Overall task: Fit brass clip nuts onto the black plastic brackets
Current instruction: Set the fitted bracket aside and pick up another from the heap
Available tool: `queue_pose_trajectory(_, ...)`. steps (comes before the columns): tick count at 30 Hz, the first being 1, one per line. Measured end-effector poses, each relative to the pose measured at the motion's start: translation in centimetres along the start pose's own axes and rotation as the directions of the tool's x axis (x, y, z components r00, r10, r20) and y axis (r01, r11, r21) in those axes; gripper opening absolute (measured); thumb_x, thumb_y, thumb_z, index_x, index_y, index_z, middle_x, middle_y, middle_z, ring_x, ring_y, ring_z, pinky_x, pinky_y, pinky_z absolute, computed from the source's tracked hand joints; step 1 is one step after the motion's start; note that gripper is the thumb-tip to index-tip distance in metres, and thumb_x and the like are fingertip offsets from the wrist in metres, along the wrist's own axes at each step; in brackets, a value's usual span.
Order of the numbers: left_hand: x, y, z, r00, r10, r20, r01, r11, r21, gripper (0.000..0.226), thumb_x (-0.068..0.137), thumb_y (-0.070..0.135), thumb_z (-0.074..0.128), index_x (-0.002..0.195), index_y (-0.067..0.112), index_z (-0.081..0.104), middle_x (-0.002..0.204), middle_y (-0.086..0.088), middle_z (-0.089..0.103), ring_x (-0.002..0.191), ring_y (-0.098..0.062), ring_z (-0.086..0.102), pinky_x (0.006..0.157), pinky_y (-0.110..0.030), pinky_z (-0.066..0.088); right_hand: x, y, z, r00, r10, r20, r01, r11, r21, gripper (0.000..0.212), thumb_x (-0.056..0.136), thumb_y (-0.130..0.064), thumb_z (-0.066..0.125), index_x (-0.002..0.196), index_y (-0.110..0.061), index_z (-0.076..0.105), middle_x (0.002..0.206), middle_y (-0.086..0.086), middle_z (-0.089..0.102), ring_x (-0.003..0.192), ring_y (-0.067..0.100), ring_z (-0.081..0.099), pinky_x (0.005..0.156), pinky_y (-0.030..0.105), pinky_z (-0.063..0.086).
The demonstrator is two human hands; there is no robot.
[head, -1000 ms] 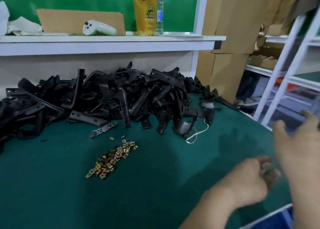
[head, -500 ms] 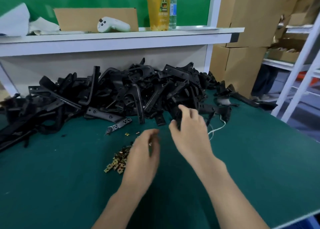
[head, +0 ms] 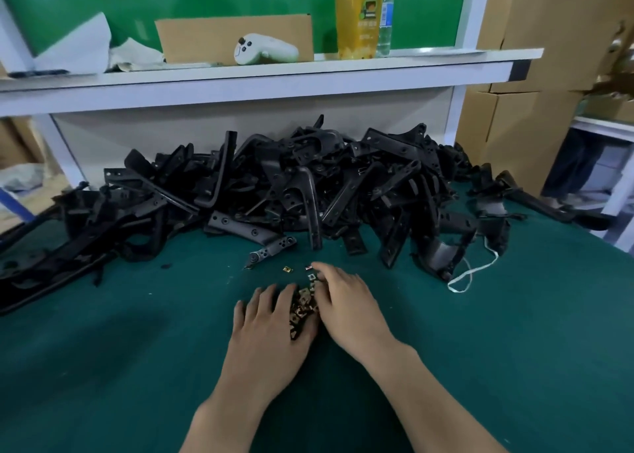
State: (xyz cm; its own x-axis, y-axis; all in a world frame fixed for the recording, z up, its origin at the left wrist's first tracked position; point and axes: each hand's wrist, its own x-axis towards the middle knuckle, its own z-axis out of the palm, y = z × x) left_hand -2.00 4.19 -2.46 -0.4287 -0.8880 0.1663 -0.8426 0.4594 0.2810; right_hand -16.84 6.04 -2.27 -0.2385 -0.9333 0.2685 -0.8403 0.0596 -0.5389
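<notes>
A large heap of black plastic brackets point(head: 308, 192) lies along the back of the green table point(head: 120, 367). In front of it sits a small pile of brass clip nuts point(head: 303, 306), with single nuts point(head: 286, 269) scattered just beyond. My left hand point(head: 271, 329) lies palm down on the left side of the nut pile, fingers spread and fairly straight. My right hand point(head: 346, 301) rests on the right side of the pile, fingers bent over the nuts. Both hands hide much of the pile. Neither hand holds a bracket.
A small grey metal bracket point(head: 271, 248) lies loose at the heap's front edge. A white cord loop point(head: 470, 274) trails right of the heap. On the white shelf point(head: 274, 78) above stand a white controller point(head: 264, 49), a yellow drink cup point(head: 356, 13) and a cardboard sheet point(head: 233, 37).
Both hands came in from the lower right, over the table, and settled down onto the brass nut pile. The camera view shifted left and lower toward the table.
</notes>
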Motion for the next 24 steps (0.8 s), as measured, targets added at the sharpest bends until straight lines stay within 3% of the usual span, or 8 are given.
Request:
queue_pose_trajectory(5,0.4,-0.3,-0.3,0.993,0.093,-0.078,-0.103,0.986,-0.131,0.038,0.098,0.048,0.050,0.132,0.034,0.056,0.132,0.013,0.057,0.122,-0.015,0.050,0.108,-0.030,0.035,1.8,-0.9,-0.3,0.998,0.056,-0.019,-0.051,0.979,0.198,0.042,0.105,-0.031,0.042,0.147,-0.032,0.039,0.147,-0.006,0.043,0.115,0.015,0.056,0.093,0.032,0.047)
queue_pose_trajectory(9,0.6,-0.3,-0.3,0.990,0.084,-0.115,-0.096,0.990,-0.106,0.031,0.098,0.046,0.055,0.127,0.033,0.060,0.124,0.016,0.060,0.114,-0.013,0.052,0.097,-0.028,0.037,5.1,-1.3,-0.2,0.985,0.161,-0.058,-0.136,0.942,0.307,0.049,0.105,-0.031,0.046,0.152,-0.029,0.032,0.151,-0.006,0.035,0.078,0.006,0.058,0.064,0.021,0.049)
queue_pose_trajectory(11,0.6,-0.3,-0.3,0.988,0.090,-0.126,-0.104,0.989,-0.108,0.027,0.099,0.044,0.055,0.123,0.034,0.060,0.122,0.017,0.060,0.112,-0.010,0.053,0.094,-0.027,0.037,6.5,-1.4,-0.3,0.979,0.198,-0.054,-0.166,0.920,0.355,0.056,0.104,-0.031,0.048,0.155,-0.026,0.028,0.156,-0.004,0.034,0.093,0.004,0.059,0.071,0.016,0.046)
queue_pose_trajectory(13,0.6,-0.3,-0.5,0.986,0.087,-0.145,-0.103,0.988,-0.114,0.021,0.099,0.043,0.055,0.117,0.035,0.061,0.117,0.018,0.059,0.108,-0.009,0.053,0.093,-0.027,0.038,7.6,-1.5,-0.2,0.970,0.241,-0.021,-0.212,0.890,0.404,0.064,0.103,-0.034,0.052,0.158,-0.023,0.022,0.158,-0.001,0.034,0.127,0.016,0.052,0.094,0.028,0.047)
queue_pose_trajectory(15,0.6,-0.3,-0.6,0.985,0.086,-0.151,-0.104,0.988,-0.116,0.016,0.099,0.043,0.053,0.113,0.036,0.059,0.114,0.020,0.056,0.106,-0.007,0.051,0.092,-0.027,0.037,8.4,-1.5,-0.3,0.965,0.261,0.008,-0.244,0.891,0.384,0.071,0.101,-0.039,0.056,0.159,-0.021,0.020,0.157,0.002,0.038,0.137,0.022,0.044,0.105,0.038,0.044)
queue_pose_trajectory(17,0.6,-0.3,-0.7,0.985,0.088,-0.148,-0.107,0.987,-0.119,0.015,0.100,0.043,0.050,0.112,0.037,0.057,0.114,0.020,0.053,0.105,-0.006,0.050,0.092,-0.026,0.036,9.2,-1.5,-0.3,0.958,0.286,0.027,-0.278,0.899,0.338,0.075,0.098,-0.041,0.060,0.159,-0.019,0.020,0.147,0.004,0.050,0.129,0.024,0.051,0.098,0.039,0.048)
queue_pose_trajectory(21,0.7,-0.4,-0.7,0.985,0.074,-0.155,-0.095,0.987,-0.132,0.019,0.103,0.042,0.046,0.118,0.036,0.056,0.116,0.020,0.053,0.106,-0.006,0.049,0.094,-0.027,0.037,10.0,-1.6,-0.4,0.931,0.353,0.094,-0.361,0.850,0.384,0.066,0.097,-0.035,0.060,0.153,-0.016,0.031,0.100,0.000,0.066,0.081,0.012,0.061,0.061,0.025,0.044)
queue_pose_trajectory(24,0.8,-0.4,-0.7,0.985,0.055,-0.164,-0.078,0.987,-0.140,0.025,0.105,0.043,0.042,0.124,0.036,0.057,0.118,0.018,0.054,0.108,-0.007,0.050,0.096,-0.027,0.038,10.2,-1.0,-0.5,0.934,0.344,0.100,-0.353,0.839,0.414,0.052,0.096,-0.030,0.057,0.145,-0.021,0.043,0.103,0.001,0.066,0.081,0.012,0.060,0.060,0.025,0.042)
